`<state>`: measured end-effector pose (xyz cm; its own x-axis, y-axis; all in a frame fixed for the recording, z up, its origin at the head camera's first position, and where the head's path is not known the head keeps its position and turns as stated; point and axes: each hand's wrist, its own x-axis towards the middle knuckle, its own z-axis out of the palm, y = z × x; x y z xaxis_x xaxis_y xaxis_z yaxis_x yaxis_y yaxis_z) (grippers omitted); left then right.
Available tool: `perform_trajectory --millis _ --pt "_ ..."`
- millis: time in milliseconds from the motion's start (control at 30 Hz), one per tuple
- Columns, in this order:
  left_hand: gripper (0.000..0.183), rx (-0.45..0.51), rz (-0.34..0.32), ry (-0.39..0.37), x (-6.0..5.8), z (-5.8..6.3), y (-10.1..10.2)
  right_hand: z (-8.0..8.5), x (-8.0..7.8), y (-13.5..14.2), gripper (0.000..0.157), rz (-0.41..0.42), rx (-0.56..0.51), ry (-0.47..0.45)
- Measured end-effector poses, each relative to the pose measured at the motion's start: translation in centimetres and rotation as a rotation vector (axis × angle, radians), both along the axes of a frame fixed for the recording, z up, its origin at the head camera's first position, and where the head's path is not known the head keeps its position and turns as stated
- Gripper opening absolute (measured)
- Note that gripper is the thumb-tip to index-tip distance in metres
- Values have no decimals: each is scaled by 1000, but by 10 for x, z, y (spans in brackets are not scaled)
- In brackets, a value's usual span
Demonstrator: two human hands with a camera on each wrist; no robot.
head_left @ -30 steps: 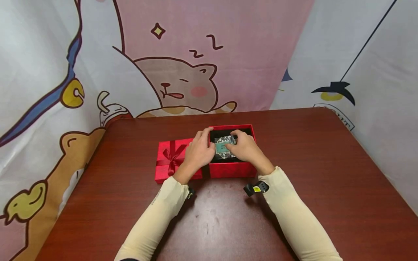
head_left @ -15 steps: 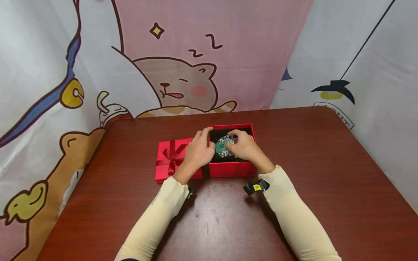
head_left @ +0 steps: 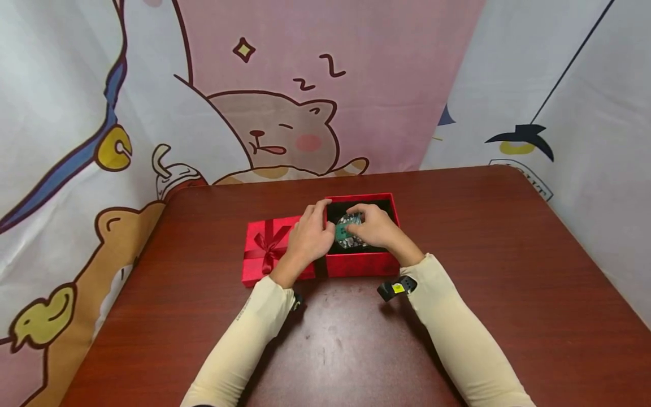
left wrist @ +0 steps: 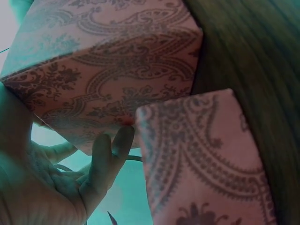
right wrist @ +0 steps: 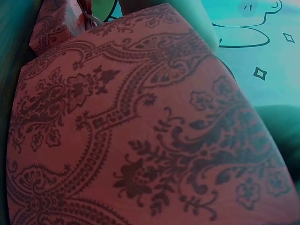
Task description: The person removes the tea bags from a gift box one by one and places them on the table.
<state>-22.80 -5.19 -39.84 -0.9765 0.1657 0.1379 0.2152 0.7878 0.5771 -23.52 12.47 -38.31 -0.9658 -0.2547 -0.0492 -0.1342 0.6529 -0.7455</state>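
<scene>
In the head view, an uncovered red gift box (head_left: 362, 264) with a dark lining stands on the table. My right hand (head_left: 377, 227) reaches into it and pinches a round, black-and-white speckled object (head_left: 350, 242) with a green rectangular label (head_left: 343, 231); its kind is unclear. At the box's left wall, my left hand (head_left: 310, 234) grips the rim, thumb toward the inside. The left wrist view shows bent fingers (left wrist: 112, 154) against the patterned box side (left wrist: 136, 89). Box side (right wrist: 117, 126) fills the right wrist view and mostly hides the right hand.
A red lid (head_left: 252, 263) with a ribbon bow (head_left: 268, 251) lies left of the box, partly behind the left hand. All rest on a brown wooden table (head_left: 325, 350). A cartoon-printed cloth (head_left: 396, 85) hangs behind and around the table.
The round object has turned and gone a little lower and left in the box, its label now darker. The right hand shifted slightly left with it. My left hand stayed at the rim.
</scene>
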Motion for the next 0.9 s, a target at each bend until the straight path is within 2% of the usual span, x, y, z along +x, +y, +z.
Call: perform_trajectory --millis 367,633,900 --pt "51 7 18 9 -1 -1 1 4 -2 2 40 1 -2 19" --pt "51 2 20 16 0 -2 2 18 4 14 37 -22 -74 80" --pt "50 5 23 20 0 -2 2 27 12 40 33 -18 -167 104"
